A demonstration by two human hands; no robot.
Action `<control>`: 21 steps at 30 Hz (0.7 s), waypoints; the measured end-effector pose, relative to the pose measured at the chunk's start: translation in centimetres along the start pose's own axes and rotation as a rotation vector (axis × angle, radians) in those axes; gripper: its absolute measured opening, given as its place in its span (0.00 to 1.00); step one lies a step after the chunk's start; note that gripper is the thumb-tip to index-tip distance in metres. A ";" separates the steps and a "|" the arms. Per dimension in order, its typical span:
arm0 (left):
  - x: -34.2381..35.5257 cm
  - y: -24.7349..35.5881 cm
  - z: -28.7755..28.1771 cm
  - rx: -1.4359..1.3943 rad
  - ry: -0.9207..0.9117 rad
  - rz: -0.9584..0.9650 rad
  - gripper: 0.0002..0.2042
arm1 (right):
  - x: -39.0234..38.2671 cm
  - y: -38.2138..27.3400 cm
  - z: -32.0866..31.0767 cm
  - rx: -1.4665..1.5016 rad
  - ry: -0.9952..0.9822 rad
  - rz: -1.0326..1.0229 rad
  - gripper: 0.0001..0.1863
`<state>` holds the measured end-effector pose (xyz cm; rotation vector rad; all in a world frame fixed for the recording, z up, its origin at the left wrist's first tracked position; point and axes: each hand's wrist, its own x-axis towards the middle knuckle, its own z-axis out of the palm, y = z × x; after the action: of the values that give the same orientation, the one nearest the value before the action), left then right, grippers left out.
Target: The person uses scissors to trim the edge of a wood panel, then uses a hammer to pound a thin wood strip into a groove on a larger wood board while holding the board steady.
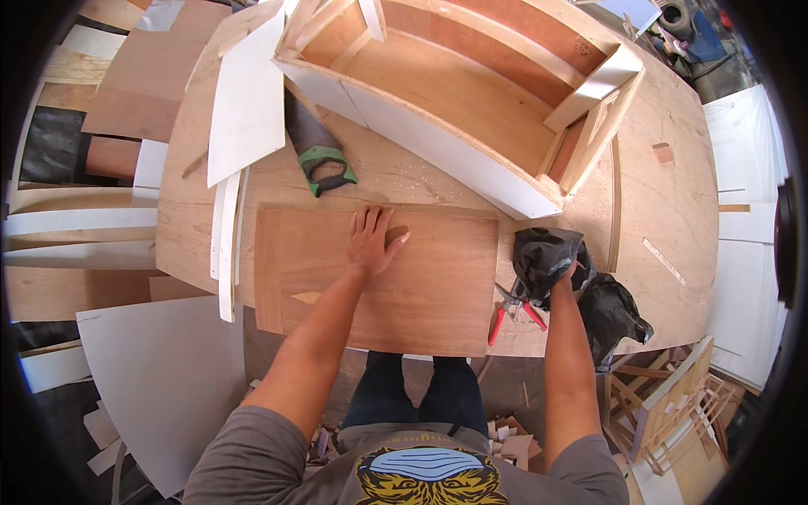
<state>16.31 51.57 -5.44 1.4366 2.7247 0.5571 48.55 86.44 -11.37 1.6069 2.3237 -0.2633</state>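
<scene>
Head view: the hands are apart. The left hand lies spread on the brown board, along the near edge of the table; the right hand seems to be inside a black bag, its grip hidden, so I cannot tell what it holds. The step looks like fetching; withdrawing calls for clearing the red-handled tool.

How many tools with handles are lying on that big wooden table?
2: a green-handled handsaw beside the white sheet, and a red-handled pliers-like tool between the brown board and the black plastic bag. Others may be hidden under or inside things.
</scene>
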 end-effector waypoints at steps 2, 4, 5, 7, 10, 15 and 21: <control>0.1 -0.6 -0.1 -0.010 0.000 0.018 0.33 | 0.1 0.7 0.8 0.011 0.029 -0.009 0.25; 0.2 -1.1 -0.3 -0.075 -0.041 0.035 0.32 | 0.3 1.3 1.5 0.025 0.056 -0.034 0.25; 0.2 -1.2 -0.3 -0.080 -0.043 0.039 0.32 | 0.3 1.5 2.0 0.030 0.069 -0.043 0.25; 0.2 -1.2 -0.3 -0.038 -0.025 0.061 0.31 | 0.4 1.9 3.0 0.044 0.095 -0.078 0.25; 0.1 -1.1 -0.1 -0.037 0.005 0.052 0.30 | 0.7 2.7 4.8 0.067 0.139 -0.151 0.25; 0.8 0.1 0.2 -0.056 0.017 0.002 0.28 | 0.8 4.0 7.6 0.035 0.240 -0.280 0.26; 1.2 0.9 0.4 -0.043 0.021 0.037 0.27 | 0.1 7.2 6.7 0.938 0.087 -0.334 0.20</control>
<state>16.38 53.06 -5.34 1.4827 2.6894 0.6321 56.18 86.94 -17.57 1.5294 2.6986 -1.5713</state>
